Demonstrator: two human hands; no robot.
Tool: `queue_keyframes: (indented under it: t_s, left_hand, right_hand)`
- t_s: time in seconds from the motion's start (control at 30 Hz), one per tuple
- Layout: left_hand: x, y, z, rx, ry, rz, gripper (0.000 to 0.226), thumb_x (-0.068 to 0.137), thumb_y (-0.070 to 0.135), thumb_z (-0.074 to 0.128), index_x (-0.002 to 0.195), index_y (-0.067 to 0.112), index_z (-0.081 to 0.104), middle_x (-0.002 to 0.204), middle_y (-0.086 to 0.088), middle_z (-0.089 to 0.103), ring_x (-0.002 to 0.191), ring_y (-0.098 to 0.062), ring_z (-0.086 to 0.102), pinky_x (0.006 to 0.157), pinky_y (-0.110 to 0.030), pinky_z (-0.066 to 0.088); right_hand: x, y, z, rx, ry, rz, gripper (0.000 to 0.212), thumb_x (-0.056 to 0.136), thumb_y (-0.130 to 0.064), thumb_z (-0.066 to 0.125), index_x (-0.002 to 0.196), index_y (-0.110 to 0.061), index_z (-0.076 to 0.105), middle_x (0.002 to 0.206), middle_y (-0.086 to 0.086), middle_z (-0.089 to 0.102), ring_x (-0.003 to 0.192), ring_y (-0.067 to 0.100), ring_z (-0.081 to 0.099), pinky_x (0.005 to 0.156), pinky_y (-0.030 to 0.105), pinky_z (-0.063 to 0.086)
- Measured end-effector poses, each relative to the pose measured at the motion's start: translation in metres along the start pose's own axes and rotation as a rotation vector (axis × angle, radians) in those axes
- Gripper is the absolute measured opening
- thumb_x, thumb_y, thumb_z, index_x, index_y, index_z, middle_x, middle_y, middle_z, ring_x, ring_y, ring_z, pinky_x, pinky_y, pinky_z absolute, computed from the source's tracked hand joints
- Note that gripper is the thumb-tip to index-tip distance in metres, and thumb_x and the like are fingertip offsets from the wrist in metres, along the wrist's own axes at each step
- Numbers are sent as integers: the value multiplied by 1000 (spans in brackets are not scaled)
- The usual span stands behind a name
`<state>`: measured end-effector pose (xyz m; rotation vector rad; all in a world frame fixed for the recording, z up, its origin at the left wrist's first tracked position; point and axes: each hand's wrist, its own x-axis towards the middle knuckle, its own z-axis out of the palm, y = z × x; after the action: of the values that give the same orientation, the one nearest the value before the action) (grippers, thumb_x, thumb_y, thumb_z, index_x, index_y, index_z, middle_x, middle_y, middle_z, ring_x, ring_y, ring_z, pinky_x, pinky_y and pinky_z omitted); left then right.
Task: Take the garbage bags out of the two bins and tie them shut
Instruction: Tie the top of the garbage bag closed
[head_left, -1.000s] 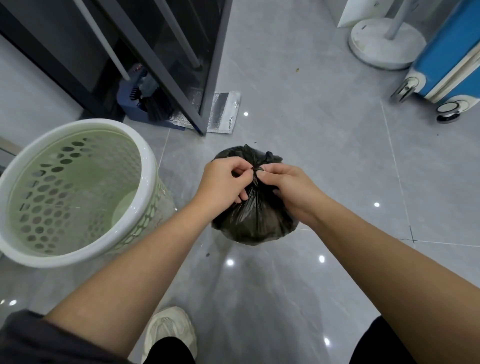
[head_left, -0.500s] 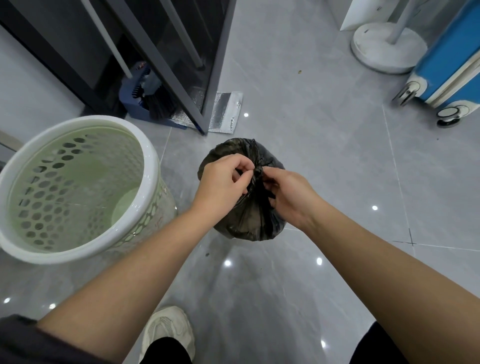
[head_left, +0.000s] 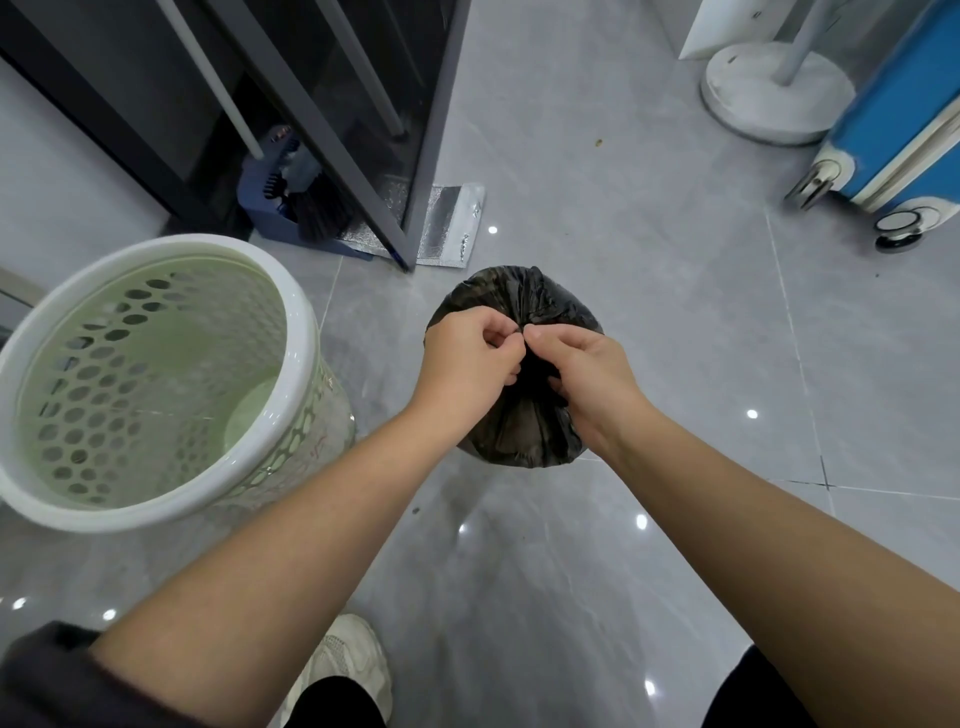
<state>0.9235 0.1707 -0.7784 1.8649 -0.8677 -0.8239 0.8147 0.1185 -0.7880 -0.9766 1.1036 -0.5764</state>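
Black garbage bag (head_left: 519, 415) already out of the green perforated bin (head_left: 156, 374), held up over the floor beside it. Left hand (head_left: 467, 364) and right hand (head_left: 587, 374) both pinching the gathered neck, mid-knot probably. No second bin visible.

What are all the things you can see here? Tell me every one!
garbage bag: one, black, held up over the floor, middle
bin: one, white and pale green with holes, left, no bag inside
suitcase: one, blue, top right
round stand base: one, white, top right
brush and dustpan: one set, blue and black, behind the glass door
silver pouch: one, on the floor by the door
shoe: one, cream, bottom
left hand; right hand: pinching the bag's neck
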Motion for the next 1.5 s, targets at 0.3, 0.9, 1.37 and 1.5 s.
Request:
queue_keyframes:
  t_s: [0.3, 0.9, 1.37, 1.5]
  left_hand:
    - [-4, -12, 11, 75, 134, 66, 10, 78, 13, 63, 76, 21, 68, 73, 10, 68, 71, -10, 66, 75, -27, 56]
    - [6, -10, -7, 138, 73, 180, 12, 86, 12, 60, 85, 20, 68, 70, 12, 63, 66, -1, 57, 71, -15, 47]
    - [-9, 98, -59, 441, -199, 376, 27, 83, 26, 56, 106, 19, 68, 97, 12, 59, 98, -8, 53, 89, -22, 40]
    - [-27, 184, -74, 590, -231, 449, 34, 78, 37, 54, 103, 18, 65, 100, 13, 55, 102, -15, 49, 92, -34, 37]
  right_hand:
    - [6, 7, -1, -68, 106, 112, 14, 81, -23, 68, 76, -11, 73, 70, -2, 68, 72, 12, 62, 69, 29, 52]
    - [20, 24, -23, -1068, -36, -438, 34, 84, -33, 62, 118, -32, 58, 122, -13, 57, 121, 15, 44, 90, 34, 24]
    - [-38, -81, -20, -522, 96, -493, 15, 81, -16, 61, 88, -21, 73, 87, -19, 64, 98, 15, 59, 94, 42, 46]
    - [-85, -169, -28, -482, 120, -515, 14, 79, -21, 60, 86, -22, 73, 87, -18, 66, 97, 16, 61, 93, 42, 46]
